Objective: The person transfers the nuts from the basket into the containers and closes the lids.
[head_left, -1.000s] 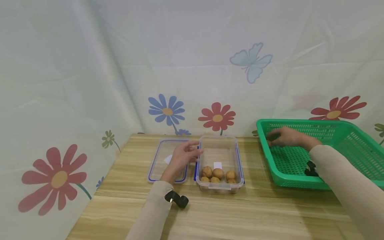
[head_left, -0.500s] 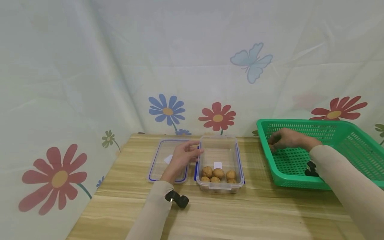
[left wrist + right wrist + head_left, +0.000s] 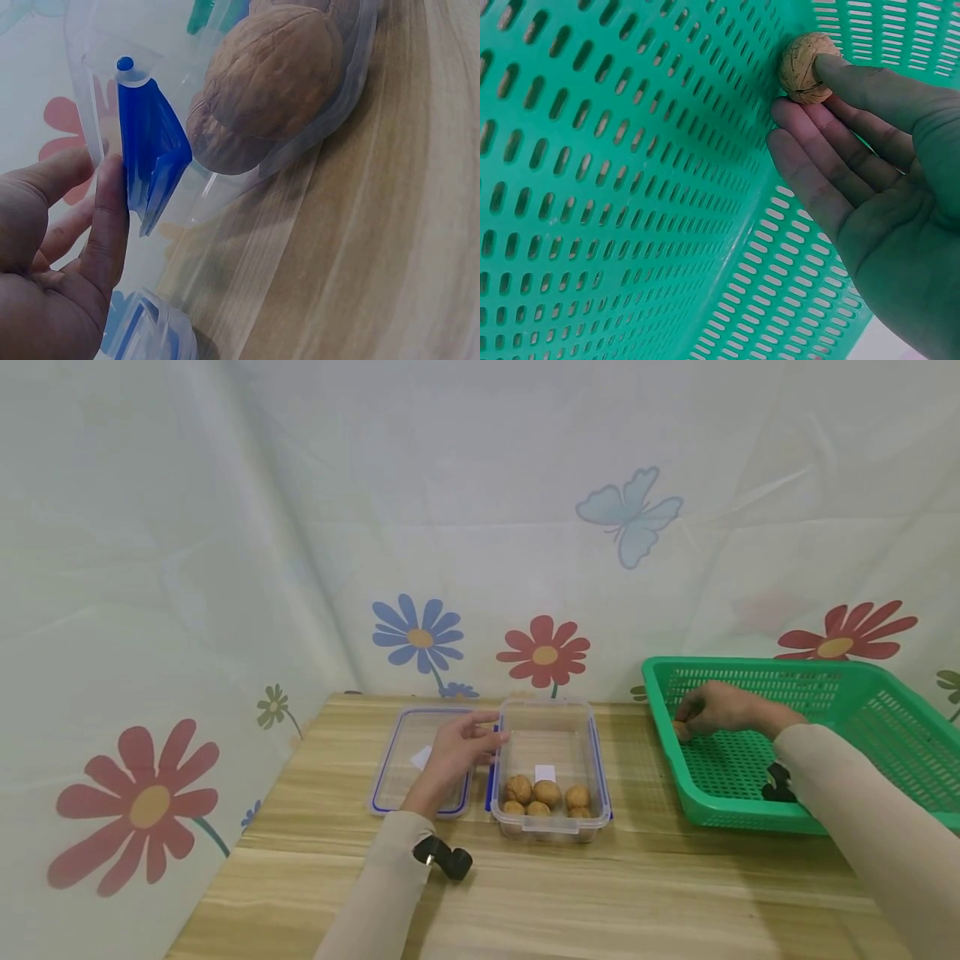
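Observation:
My left hand is at the left side of a clear plastic food container, pinching its rim beside an unclipped blue latch. Several walnuts lie in the near end of that container, around a small white paper. Inside the green basket, my right hand pinches one walnut between thumb and fingers, close to the left wall and far corner. The right wrist view shows the thumb over this walnut and fingertips below it.
A clear lid with a blue seal lies flat on the wooden table, left of the container. The basket takes up the right side. A flower-printed curtain hangs behind the table and along its left.
My right hand has shifted slightly right and toward me inside the basket, and the walnut at its fingertips shows more clearly. My left hand has stayed in place at the container.

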Motion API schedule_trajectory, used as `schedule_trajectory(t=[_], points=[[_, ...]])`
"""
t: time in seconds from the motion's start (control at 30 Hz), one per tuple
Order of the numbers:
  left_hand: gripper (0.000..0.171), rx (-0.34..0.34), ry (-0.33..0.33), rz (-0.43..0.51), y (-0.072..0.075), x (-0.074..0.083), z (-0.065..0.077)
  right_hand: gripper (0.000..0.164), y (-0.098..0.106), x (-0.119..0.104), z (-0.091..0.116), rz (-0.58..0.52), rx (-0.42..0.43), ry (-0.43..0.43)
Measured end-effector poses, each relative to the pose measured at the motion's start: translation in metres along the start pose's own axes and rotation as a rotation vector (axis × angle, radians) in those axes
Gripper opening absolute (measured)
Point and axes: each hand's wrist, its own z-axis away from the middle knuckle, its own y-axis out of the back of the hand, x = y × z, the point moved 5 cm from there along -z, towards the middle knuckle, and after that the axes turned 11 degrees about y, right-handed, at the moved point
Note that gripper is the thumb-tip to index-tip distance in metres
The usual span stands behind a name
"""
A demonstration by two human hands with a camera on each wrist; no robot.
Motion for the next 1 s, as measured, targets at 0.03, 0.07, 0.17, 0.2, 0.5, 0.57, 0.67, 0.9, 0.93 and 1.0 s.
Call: schedule_trajectory(t=[0.03,0.07,0.17,0.2,0.5,0.57,0.67,0.9,0.93,1.0], points=[[0.046,0.000,0.001,0.003,0.000,0.000,0.000,0.027,0.000,0.000,0.000,0.002,0.003,0.002],[0.046,0.001,0.002,0.005,0.000,0.000,0.000,0.027,0.001,0.000,0.000,0.007,0.008,0.005],[0.046,0.003,0.004,0.007,0.000,0.000,0.000,0.025,0.003,-0.001,0.002,0.021,0.025,0.020],[0.046,0.004,0.005,0.008,0.000,0.000,-0.001,0.025,0.003,-0.001,0.002,0.024,0.030,0.024],[0.047,0.006,0.011,0.006,0.000,0.000,0.001,0.033,0.016,-0.012,0.008,-0.001,0.109,0.045],[0.047,0.003,0.008,0.008,0.000,0.001,0.001,0.033,0.019,-0.015,0.010,0.007,0.132,0.047],[0.047,0.003,0.006,0.007,0.000,0.001,0.001,0.032,0.025,-0.019,0.013,0.026,0.166,0.051],[0.046,0.007,0.002,-0.006,0.000,0.000,0.001,0.035,0.038,-0.034,0.020,0.039,0.223,0.044],[0.046,0.007,0.002,-0.007,0.000,0.000,0.001,0.035,0.040,-0.037,0.021,0.045,0.231,0.042],[0.046,0.008,0.003,-0.006,0.000,0.000,0.001,0.033,0.044,-0.042,0.024,0.059,0.245,0.037]])
